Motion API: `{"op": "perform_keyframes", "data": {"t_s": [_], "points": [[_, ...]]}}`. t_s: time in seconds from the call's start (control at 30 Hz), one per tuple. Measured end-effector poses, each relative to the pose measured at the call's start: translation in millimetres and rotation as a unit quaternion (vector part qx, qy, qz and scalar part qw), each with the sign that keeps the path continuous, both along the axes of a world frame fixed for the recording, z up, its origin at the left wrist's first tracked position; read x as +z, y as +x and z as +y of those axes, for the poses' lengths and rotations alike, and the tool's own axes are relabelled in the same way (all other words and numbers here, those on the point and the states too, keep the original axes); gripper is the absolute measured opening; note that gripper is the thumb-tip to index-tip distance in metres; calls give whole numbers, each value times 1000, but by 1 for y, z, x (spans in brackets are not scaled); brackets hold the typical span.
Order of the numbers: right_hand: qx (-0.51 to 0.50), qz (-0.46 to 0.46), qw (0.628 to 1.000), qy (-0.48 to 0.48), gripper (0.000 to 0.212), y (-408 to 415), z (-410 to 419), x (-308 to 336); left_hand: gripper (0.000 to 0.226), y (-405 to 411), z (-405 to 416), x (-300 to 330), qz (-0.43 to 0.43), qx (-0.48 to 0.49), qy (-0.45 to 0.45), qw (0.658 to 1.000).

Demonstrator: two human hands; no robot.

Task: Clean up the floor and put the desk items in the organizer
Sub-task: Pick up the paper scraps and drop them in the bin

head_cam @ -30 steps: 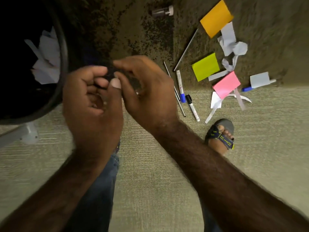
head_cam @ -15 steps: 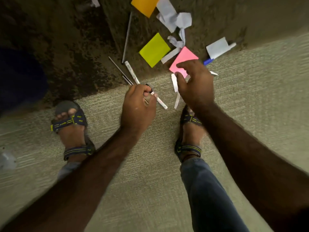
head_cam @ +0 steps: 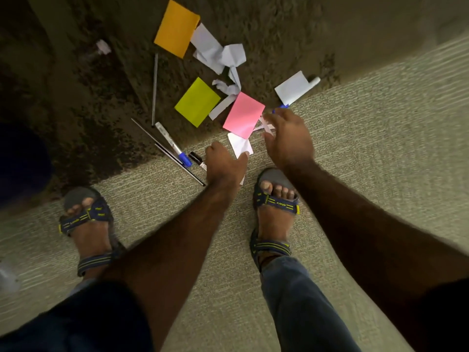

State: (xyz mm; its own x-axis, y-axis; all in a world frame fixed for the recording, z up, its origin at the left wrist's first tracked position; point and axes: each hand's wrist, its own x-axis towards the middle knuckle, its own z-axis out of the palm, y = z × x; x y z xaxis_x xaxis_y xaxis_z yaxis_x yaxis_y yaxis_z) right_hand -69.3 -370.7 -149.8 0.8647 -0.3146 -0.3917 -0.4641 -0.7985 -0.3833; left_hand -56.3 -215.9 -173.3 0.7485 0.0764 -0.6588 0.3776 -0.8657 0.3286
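my left hand [head_cam: 224, 165] reaches down over the seam where the pale carpet [head_cam: 380, 161] meets the dark carpet [head_cam: 76, 97], fingers curled under and pinching a white paper scrap [head_cam: 239, 146] at its near edge. my right hand [head_cam: 288, 139] hovers just beside it, fingers loosely bent over thin white paper strips [head_cam: 265, 127]; whether they grip the strips i cannot tell.

the pink sticky note [head_cam: 244, 115] lies between my hands' far side and the lime sticky note [head_cam: 197, 101], its near corner overlapping the white scrap. the orange sticky note [head_cam: 177, 27] sits farthest out, touching crumpled white paper [head_cam: 220, 55]. a folded white slip [head_cam: 291, 88] covers most of a blue-capped marker [head_cam: 313, 82] to the right.

left of my left hand, a blue-capped marker [head_cam: 175, 146], a black-capped marker [head_cam: 196, 158] and a thin dark rod [head_cam: 167, 151] crowd together, the black-capped one running under my knuckles. a grey rod [head_cam: 154, 90] lies beyond them, pointing away from me.

my sandalled right foot [head_cam: 275, 199] is planted directly below both hands, and my left foot [head_cam: 86, 214] stands well apart on the left. open pale carpet stretches to the right of my right forearm.
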Motion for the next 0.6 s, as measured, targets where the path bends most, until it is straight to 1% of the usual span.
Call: {"op": "perform_keyframes", "data": {"t_s": [0.13, 0.27, 0.37, 0.47, 0.6], "points": [[16, 20, 999, -25, 46, 2, -3, -5, 83, 9, -17, -5, 13, 52, 37, 998], [13, 53, 998, -26, 45, 2, -8, -11, 83, 12, -29, -5, 42, 61, 54, 996], [4, 81, 996, -39, 46, 3, -12, -15, 77, 15, -33, -7, 53, 45, 65, 995], [7, 101, 993, -56, 48, 4, -16, -18, 63, 18, -31, -11, 56, 52, 64, 995], [9, 112, 992, -53, 48, 5, -17, -22, 48, 21, -26, -18, 71, 107, 8, 992]]}}
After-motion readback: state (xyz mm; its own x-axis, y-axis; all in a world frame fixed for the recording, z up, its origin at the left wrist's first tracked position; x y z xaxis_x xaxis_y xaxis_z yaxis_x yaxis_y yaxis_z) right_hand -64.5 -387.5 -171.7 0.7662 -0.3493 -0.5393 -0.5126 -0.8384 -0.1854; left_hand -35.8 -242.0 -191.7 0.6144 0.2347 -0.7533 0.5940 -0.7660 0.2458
